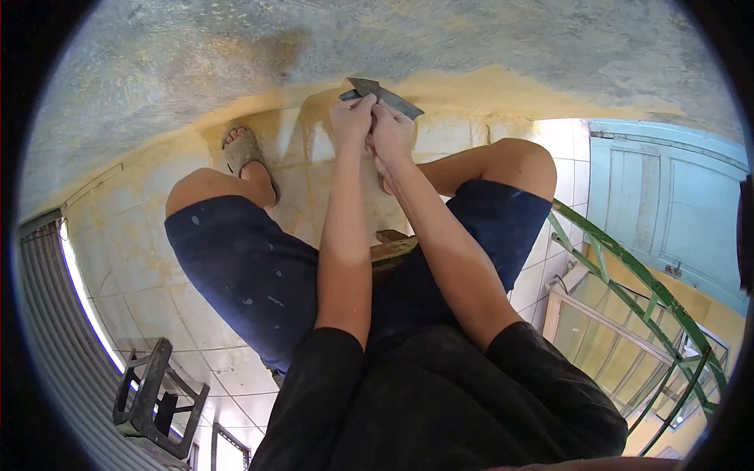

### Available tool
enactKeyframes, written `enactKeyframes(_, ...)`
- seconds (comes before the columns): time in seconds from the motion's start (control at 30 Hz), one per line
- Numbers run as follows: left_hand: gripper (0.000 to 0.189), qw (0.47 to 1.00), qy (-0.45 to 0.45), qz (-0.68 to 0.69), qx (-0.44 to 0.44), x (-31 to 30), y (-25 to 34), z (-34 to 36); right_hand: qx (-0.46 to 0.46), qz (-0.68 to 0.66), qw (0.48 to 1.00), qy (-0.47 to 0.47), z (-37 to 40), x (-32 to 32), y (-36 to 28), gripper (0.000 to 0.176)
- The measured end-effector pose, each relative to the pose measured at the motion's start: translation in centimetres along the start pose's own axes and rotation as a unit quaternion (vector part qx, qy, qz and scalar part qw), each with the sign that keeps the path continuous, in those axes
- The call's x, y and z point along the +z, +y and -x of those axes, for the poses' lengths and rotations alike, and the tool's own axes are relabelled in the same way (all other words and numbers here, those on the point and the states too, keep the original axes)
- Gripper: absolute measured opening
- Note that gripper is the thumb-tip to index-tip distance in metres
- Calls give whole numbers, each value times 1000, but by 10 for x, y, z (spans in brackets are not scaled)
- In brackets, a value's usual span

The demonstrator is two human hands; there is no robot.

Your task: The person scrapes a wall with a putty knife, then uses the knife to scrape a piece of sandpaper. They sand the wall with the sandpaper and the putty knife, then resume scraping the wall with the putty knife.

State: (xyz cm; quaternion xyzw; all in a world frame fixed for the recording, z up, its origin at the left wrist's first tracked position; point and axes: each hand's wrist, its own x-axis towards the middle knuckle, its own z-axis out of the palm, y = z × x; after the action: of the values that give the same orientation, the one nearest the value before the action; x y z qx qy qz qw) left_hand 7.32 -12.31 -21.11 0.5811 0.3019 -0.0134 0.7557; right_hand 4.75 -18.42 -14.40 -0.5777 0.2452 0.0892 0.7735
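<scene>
My left hand and my right hand are closed side by side in front of the wall, touching or nearly so. Beyond my fingers are two dark, flat metal blades that look like putty knives. The wide putty knife stretches sideways past both hands. A smaller putty knife with an angled blade overlaps it at the upper left. My fingers hide the handles, so which hand grips which blade is hard to make out.
The wall is patchy grey above a yellow band. I sit on a wooden seat over a stained tiled floor. A black step stool stands lower left, a green metal ladder at right near a blue door.
</scene>
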Motion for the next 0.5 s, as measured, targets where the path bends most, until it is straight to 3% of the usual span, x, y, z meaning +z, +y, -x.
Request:
enactKeyframes(0.17, 23, 998, -25, 40, -36, -4, -23, -10, -14, 0, 1000, 10, -9, -5, 18, 18)
enactKeyframes(0.27, 22, 999, 10, 41, -15, -6, 3, 3, -11, 12, 1000, 4, -2, 4, 7, 18)
enactKeyframes(0.37, 22, 999, -3, -4, -52, -6, -7, -2, 5, 7, 1000, -7, -16, -6, 22, 18)
enactKeyframes(0.5, 23, 999, 15, 37, -18, -4, -11, -1, -16, 19, 999, 28, -5, 2, 16, 18)
